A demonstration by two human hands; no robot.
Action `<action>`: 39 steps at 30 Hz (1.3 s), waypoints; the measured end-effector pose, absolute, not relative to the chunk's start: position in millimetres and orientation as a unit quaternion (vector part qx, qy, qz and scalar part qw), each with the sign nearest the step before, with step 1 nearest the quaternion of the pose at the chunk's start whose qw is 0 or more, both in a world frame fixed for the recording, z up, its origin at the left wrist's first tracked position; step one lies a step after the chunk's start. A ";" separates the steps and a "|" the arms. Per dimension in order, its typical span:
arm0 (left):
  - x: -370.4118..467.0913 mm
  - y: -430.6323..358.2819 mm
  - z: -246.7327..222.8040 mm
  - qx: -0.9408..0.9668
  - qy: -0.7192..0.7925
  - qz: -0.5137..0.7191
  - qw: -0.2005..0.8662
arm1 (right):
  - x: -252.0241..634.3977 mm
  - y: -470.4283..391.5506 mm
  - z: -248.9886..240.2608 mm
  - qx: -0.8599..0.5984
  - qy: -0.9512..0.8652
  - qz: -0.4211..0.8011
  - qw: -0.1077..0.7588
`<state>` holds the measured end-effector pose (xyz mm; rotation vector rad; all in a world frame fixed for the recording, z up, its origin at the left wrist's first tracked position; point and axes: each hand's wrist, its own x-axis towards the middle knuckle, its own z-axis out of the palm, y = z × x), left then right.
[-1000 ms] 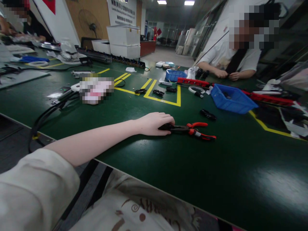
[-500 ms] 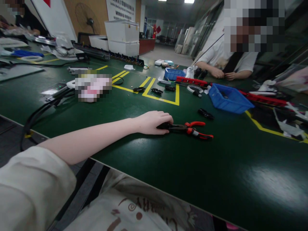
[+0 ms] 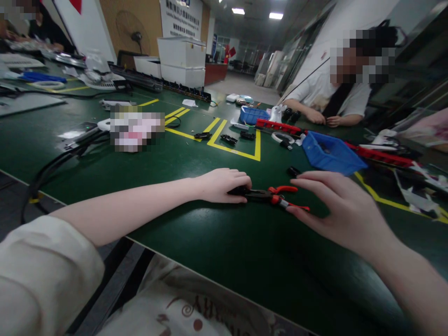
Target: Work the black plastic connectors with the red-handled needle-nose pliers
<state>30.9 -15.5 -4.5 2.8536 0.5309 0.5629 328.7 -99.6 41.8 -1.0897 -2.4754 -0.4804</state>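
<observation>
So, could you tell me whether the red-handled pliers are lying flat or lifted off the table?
Lying flat: the pliers rest on the green table, left hand over the head.

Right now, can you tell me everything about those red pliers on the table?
The pliers lie flat on the dark green table, between the two hands. Their head and jaws look like dark metal; the two handles are red with black, spread a little apart and pointing to the right. The left hand rests over the dark jaw end, its fingers covering the tip, so I cannot tell what the jaws hold. The right hand is open beside the handles, thumb close to the lower one; contact is unclear.
</observation>
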 end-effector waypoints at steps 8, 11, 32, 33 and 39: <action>31.2 -15.0 -4.5 0.961 0.179 0.188 0.097 | 343.1 -66.9 -13.3 -0.496 -0.857 -0.019 0.140; 30.6 -14.7 -4.7 0.959 0.179 0.193 0.103 | 338.5 -70.0 -10.0 -0.499 -0.855 -0.017 0.137; 28.0 -17.5 0.3 0.960 0.204 0.166 0.099 | 331.5 -83.5 -0.1 -0.450 -0.866 -0.143 0.163; 28.1 -18.0 0.7 0.959 0.208 0.166 0.102 | 331.3 -83.9 0.0 -0.448 -0.866 -0.144 0.167; 28.4 -19.6 2.4 0.947 0.240 0.167 0.136 | 331.5 -86.1 -0.3 -0.461 -0.857 -0.129 0.190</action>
